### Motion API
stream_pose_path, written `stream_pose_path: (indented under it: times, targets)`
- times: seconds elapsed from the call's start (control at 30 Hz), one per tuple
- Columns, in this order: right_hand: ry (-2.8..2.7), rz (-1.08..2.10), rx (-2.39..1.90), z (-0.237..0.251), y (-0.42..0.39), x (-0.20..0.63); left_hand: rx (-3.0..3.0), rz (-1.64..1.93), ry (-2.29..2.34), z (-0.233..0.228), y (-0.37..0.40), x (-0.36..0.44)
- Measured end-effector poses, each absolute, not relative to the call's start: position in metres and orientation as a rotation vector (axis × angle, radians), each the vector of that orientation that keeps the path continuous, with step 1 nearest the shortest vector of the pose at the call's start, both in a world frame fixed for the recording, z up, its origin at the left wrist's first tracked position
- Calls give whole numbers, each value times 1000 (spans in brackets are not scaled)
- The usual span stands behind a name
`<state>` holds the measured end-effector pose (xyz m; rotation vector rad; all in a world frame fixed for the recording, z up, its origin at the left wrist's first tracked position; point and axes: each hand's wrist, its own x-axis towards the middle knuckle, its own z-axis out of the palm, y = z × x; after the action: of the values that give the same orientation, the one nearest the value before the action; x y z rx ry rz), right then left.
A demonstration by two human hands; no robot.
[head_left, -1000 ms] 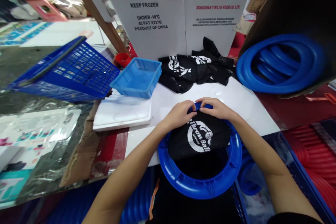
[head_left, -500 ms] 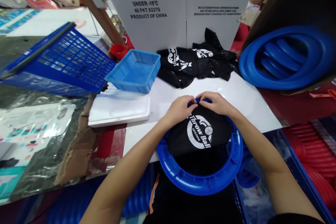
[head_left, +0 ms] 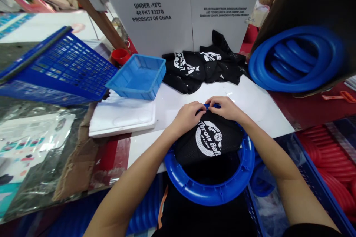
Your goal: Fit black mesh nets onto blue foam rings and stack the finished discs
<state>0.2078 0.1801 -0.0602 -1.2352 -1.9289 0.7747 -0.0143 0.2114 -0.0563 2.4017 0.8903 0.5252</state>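
Observation:
A blue plastic ring (head_left: 209,193) leans at the table's front edge, its near side over my lap. Black mesh fabric (head_left: 183,152) with a white "Throw Ball" print covers the ring's far part; the near part of the opening has no fabric across it. My left hand (head_left: 189,115) and my right hand (head_left: 224,107) meet at the ring's far rim, thumbs and fingers pinching the fabric edge against it. Both hands are closed. The fingertips hide exactly how the fabric sits on the rim. Behind them lies a pile of black printed fabric pieces (head_left: 194,67).
A light blue tray (head_left: 136,77) rests on white foam (head_left: 122,118) at left, beside a blue basket (head_left: 61,70) and a red cup (head_left: 120,56). Blue rings (head_left: 257,70) fill a carton at right. Red rings (head_left: 328,155) lie in a crate below. A printed carton (head_left: 155,33) stands behind.
The whole view has shifted slightly, so most things sit a little further left. Both hands keep their pinch at the ring's far rim, with hardly any movement.

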Motion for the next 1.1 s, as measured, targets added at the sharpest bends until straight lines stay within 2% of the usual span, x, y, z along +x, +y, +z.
stream_pose_path:
  times: [0.2, 0.47, 0.6, 0.67, 0.8, 1.0, 1.1]
  targets:
    - [-1866, 727, -1296, -44, 177, 217, 2615, 162, 1098, -35, 200, -14]
    - [-1557, 544, -1470, -13, 155, 279, 2511, -112, 1644, -11, 187, -27]
    - [-1501, 657, -1598, -14, 147, 298, 2409, -199, 1728, -4, 186, -40]
    - [-1522, 718, -1628, -16, 148, 298, 2281, -258, 1644, 1, 186, -48]
    - [-1784, 783, -1670, -24, 153, 288, 1968, -422, 1180, 15, 183, -63]
    - [-2131, 933, -1639, -33, 157, 267, 1859, -706, 677, 30, 179, -73]
    - [-2278, 856, -1555, -39, 161, 250, 1851, -608, 444, 25, 182, -70]
